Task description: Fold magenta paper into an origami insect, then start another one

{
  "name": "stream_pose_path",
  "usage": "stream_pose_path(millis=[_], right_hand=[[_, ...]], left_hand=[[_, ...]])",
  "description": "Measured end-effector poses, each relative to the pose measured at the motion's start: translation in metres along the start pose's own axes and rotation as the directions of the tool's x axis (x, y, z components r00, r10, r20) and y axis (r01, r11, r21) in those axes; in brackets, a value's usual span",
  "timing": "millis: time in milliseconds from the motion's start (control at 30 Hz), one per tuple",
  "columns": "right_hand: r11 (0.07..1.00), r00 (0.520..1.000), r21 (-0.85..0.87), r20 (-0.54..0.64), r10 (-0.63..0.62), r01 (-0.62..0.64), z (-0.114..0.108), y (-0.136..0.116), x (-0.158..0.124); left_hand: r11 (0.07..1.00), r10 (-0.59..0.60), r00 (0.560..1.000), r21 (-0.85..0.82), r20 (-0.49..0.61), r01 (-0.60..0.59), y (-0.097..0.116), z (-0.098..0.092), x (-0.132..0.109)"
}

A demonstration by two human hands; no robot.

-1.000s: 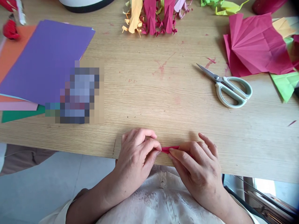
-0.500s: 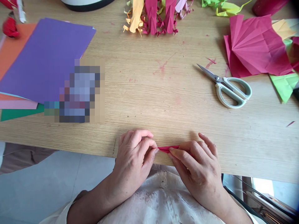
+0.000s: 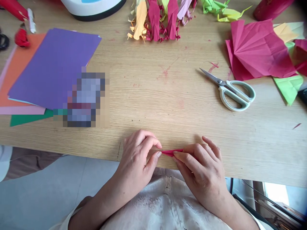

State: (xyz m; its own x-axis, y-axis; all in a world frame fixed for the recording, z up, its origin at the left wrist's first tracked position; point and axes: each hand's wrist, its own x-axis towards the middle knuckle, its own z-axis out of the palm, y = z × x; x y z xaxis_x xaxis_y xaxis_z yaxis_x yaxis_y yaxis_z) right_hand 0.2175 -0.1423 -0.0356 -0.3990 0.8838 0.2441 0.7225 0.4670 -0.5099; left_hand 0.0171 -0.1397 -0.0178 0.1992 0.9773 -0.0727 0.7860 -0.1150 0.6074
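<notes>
A narrow folded strip of pinkish-red paper (image 3: 168,152) lies level just above the table's front edge, between my two hands. My right hand (image 3: 202,166) pinches its right part between thumb and index finger, hiding that end; the little finger sticks out. At the strip's pointed left end is my left hand (image 3: 140,156), its thumb and curved index finger slightly apart around the tip. Whether they still touch the paper is hard to make out.
White-handled scissors (image 3: 236,92) lie right of centre, blades partly apart. Crumpled red paper (image 3: 261,51) is behind them. Purple sheets (image 3: 55,64) and a blurred-out phone-like object (image 3: 83,99) are at left. Several folded paper figures (image 3: 154,20) line the back. The table edge (image 3: 72,155) runs before me.
My left index finger has lifted a little away from the thumb at the strip's tip. My right hand keeps its pinch. The camera view has shifted slightly.
</notes>
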Motion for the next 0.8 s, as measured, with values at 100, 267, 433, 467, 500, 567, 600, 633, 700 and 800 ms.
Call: stream_pose_path(millis=[100, 267, 433, 467, 500, 567, 600, 633, 700, 800], right_hand=[[1.0, 1.0, 0.0, -0.007, 0.0, 0.0, 0.0002, -0.0002, 0.0004], [1.0, 1.0, 0.005, -0.013, -0.004, 0.004, -0.0009, 0.0, 0.0013], [1.0, 1.0, 0.007, -0.013, -0.003, 0.003, -0.0007, 0.0001, 0.0028], [1.0, 1.0, 0.008, -0.014, -0.003, 0.003, -0.0005, 0.0001, 0.0031], [1.0, 1.0, 0.008, -0.014, -0.002, 0.002, -0.0003, 0.0001, 0.0032], [1.0, 1.0, 0.01, -0.015, -0.001, 0.001, 0.0001, 0.0001, 0.0033], [1.0, 1.0, 0.011, -0.014, -0.001, 0.001, 0.0004, 0.0002, 0.0033], [1.0, 1.0, 0.011, -0.011, -0.001, 0.001, 0.0006, 0.0003, 0.0031], [1.0, 1.0, 0.009, -0.008, -0.001, 0.001, 0.001, 0.0006, 0.0026], [1.0, 1.0, 0.004, -0.004, 0.001, -0.001, 0.0011, 0.0008, 0.0019]], left_hand=[[0.999, 0.003, 1.0, 0.053, -0.02, -0.002, 0.0026, 0.0015, 0.0019], [0.993, -0.006, 1.0, 0.12, -0.02, 0.008, 0.007, 0.003, 0.0055], [0.993, -0.017, 1.0, 0.12, 0.001, 0.016, 0.0081, 0.0012, 0.0061], [0.992, -0.017, 1.0, 0.121, 0.002, 0.016, 0.0081, 0.0012, 0.0059], [0.992, -0.012, 1.0, 0.122, 0.001, 0.012, 0.0081, 0.0013, 0.0058], [0.994, 0.017, 1.0, 0.107, 0.001, -0.017, 0.0082, 0.0023, 0.0059], [0.995, 0.039, 0.999, 0.09, -0.001, -0.039, 0.0083, 0.003, 0.0061], [0.996, 0.064, 0.998, 0.068, -0.008, -0.063, 0.0084, 0.0039, 0.0063], [0.994, 0.108, 0.994, 0.018, -0.027, -0.108, 0.0081, 0.0061, 0.0065], [0.982, 0.186, 0.98, -0.013, -0.077, -0.188, 0.004, 0.01, 0.0034]])
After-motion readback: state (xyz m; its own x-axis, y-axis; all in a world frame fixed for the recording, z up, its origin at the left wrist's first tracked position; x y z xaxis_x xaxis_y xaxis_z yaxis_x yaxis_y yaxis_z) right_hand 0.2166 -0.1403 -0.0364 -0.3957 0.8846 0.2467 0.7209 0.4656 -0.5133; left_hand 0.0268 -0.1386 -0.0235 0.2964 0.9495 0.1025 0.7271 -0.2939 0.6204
